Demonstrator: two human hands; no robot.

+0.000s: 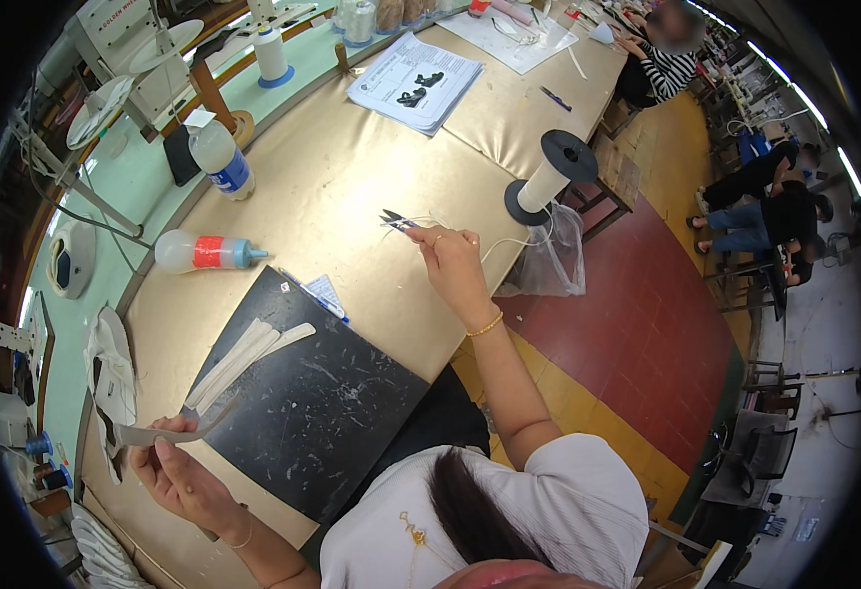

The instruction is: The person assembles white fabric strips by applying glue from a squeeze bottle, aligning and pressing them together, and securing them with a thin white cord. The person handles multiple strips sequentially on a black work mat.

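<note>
At the lower left, my left hand [183,481] pinches a curved, greyish-beige strip [216,424] between thumb and fingers. Beyond the middle of the table, my right hand [455,273] is closed on small scissors [398,221], whose pointed blades stand apart and face left. A thin white cord or thread lies around the blades. White cord also runs from a black-flanged spool [545,187] toward my right hand; whether the fingers hold it is hidden. Several pale strips [244,365] lie bunched on the black cutting board [337,422] between my arms.
A squeeze bottle [195,252] with a blue cap lies on the gold table [313,177]; a pen [313,294] rests by the board. A drink bottle [222,157] and printed papers [416,83] are farther back. A plastic bag [560,257] hangs at the right edge. People are beyond.
</note>
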